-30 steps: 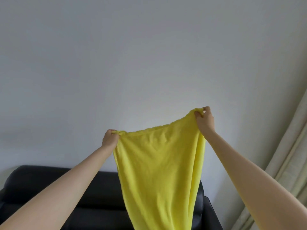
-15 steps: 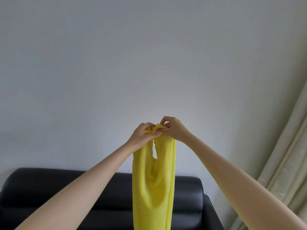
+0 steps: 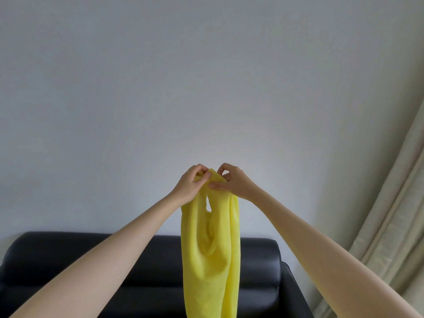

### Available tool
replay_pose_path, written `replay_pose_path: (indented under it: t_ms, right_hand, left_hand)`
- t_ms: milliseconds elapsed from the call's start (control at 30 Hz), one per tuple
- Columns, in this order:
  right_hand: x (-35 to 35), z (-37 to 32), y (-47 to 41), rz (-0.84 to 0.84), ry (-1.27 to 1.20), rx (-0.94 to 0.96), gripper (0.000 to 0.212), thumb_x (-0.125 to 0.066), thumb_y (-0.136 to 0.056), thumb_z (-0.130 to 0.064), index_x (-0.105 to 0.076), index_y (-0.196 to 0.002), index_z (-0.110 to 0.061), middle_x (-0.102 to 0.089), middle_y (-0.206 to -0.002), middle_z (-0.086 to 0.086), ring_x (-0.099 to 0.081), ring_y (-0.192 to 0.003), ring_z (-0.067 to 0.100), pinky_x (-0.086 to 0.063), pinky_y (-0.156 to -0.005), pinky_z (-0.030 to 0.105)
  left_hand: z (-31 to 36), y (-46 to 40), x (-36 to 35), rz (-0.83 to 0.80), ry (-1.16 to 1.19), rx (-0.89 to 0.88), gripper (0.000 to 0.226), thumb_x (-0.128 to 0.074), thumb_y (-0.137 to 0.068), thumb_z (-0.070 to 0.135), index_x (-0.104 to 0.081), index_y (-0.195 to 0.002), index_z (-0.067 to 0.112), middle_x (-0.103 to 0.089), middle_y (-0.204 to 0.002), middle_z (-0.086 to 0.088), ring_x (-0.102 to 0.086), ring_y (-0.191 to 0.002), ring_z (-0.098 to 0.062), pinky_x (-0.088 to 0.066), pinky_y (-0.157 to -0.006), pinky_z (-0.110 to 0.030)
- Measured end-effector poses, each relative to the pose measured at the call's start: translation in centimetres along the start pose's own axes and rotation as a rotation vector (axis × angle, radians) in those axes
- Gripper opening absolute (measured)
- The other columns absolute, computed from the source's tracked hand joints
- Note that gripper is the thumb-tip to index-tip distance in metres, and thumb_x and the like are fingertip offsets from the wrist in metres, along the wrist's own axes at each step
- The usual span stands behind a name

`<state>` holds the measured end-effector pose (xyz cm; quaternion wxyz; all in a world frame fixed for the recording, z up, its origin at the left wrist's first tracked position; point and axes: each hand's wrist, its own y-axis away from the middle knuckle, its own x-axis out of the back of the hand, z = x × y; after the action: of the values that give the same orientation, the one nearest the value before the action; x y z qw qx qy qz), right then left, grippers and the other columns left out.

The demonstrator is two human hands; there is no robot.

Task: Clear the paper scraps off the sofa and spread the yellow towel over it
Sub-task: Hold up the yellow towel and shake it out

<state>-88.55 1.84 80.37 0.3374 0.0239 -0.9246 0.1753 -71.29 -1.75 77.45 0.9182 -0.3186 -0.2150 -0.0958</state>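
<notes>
One yellow towel (image 3: 210,255), one black leather sofa (image 3: 142,269) and two bare hands show, with a cream curtain (image 3: 387,226) at the right edge. Against a second ago, when the hands held the towel's top edge stretched wide, they are now drawn together so that the cloth hangs as one narrow doubled fold. The left hand (image 3: 188,183) and right hand (image 3: 231,181) almost touch, each pinching the bunched top edge between thumb and curled fingers. The towel hangs straight down from them, in front of the sofa's backrest; its lower end runs out of view, so whether it touches the seat cannot be told.
</notes>
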Motion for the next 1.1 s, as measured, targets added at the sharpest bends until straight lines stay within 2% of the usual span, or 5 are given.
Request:
replay_pose_path:
  t_ms: [367,567,667,767,1100]
  right_hand:
    - [-4.0,5.8,1.7,-0.233,-0.331,-0.206,0.046,-0.076,-0.078,-0.038,-0.064,-0.117,-0.016,-0.07,-0.111,0.0,-0.067,-0.101,0.018,-0.053,-0.092,0.036]
    - [-7.6,11.2,2.8,-0.441,-0.05,-0.309,0.066,-0.077,-0.074,-0.025,-0.05,-0.134,-0.022,-0.059,-0.127,-0.007,-0.056,-0.117,0.014,-0.044,-0.101,0.032]
    - [-8.9,14.1,3.8,-0.465,0.128,-0.359,0.037,-0.067,-0.08,-0.02,-0.058,-0.116,-0.022,-0.063,-0.107,-0.004,-0.059,-0.1,0.014,-0.046,-0.098,0.033]
    - [-9.6,16.1,4.5,-0.327,0.085,-0.406,0.014,-0.054,-0.09,-0.012,-0.055,-0.082,-0.023,-0.058,-0.08,0.0,-0.055,-0.08,0.016,-0.045,-0.084,0.028]
    - [1.5,10.7,-1.6,0.686,-0.068,-0.296,0.019,-0.038,-0.092,0.003,-0.055,-0.091,-0.007,-0.052,-0.083,0.014,-0.046,-0.081,0.021,-0.031,-0.066,0.031]
  left_hand:
    - [-0.4,0.1,2.0,0.251,-0.054,-0.001,0.016,-0.045,-0.1,0.029,-0.052,-0.098,0.015,-0.052,-0.078,0.005,-0.047,-0.068,-0.01,-0.035,-0.061,-0.012]
    - [-0.3,-0.1,3.4,0.41,0.017,0.092,0.026,-0.042,-0.101,0.03,-0.052,-0.109,0.007,-0.054,-0.092,0.0,-0.05,-0.082,-0.014,-0.033,-0.07,-0.022]
    - [-0.5,-0.3,4.7,0.479,0.041,0.134,0.027,-0.041,-0.101,0.03,-0.051,-0.111,0.007,-0.053,-0.095,0.0,-0.05,-0.087,-0.017,-0.034,-0.076,-0.024]
    - [-1.2,-0.2,6.0,0.518,0.048,0.163,0.028,-0.04,-0.101,0.03,-0.05,-0.113,0.006,-0.053,-0.097,-0.001,-0.049,-0.089,-0.018,-0.034,-0.078,-0.025]
    - [-4.4,1.0,10.5,0.651,-0.08,0.24,0.027,-0.043,-0.101,0.028,-0.052,-0.111,0.005,-0.055,-0.093,-0.003,-0.05,-0.084,-0.02,-0.033,-0.072,-0.025]
